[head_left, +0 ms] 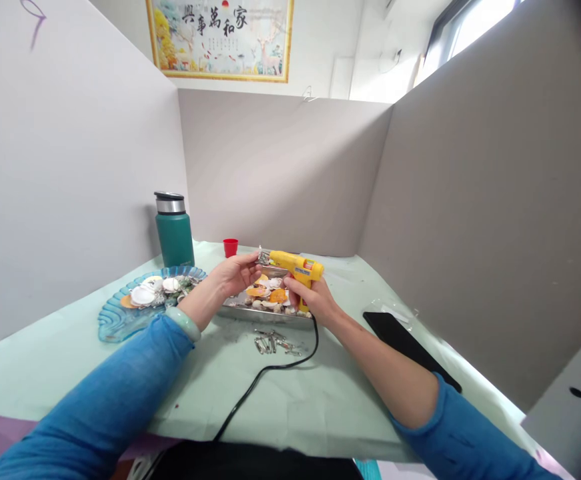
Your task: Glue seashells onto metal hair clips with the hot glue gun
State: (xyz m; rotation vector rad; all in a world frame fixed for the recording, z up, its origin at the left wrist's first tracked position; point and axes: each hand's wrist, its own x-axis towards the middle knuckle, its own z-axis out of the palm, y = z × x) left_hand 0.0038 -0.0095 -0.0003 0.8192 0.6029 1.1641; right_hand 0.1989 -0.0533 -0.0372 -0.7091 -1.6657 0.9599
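Observation:
A yellow hot glue gun (297, 265) is in my right hand (315, 297), fingers wrapped round its handle and the nozzle pointing left. My left hand (235, 275) pinches a small silvery piece (264, 256) right by the nozzle tip; its exact kind is too small to make out. Below both hands a metal tray (270, 317) holds shells (273, 293) in white and orange, partly hidden by the hands. Several small metal clips (273, 342) lie loose on the table in front of the tray.
Left of the tray sits a blue scalloped plate (113, 323) heaped with shells. A green bottle (174, 233) and a red cup (230, 247) stand behind. The gun's black cord (265, 370) crosses the table's front. A black phone-like slab (405, 347) lies right; grey panels (280, 167) enclose the table.

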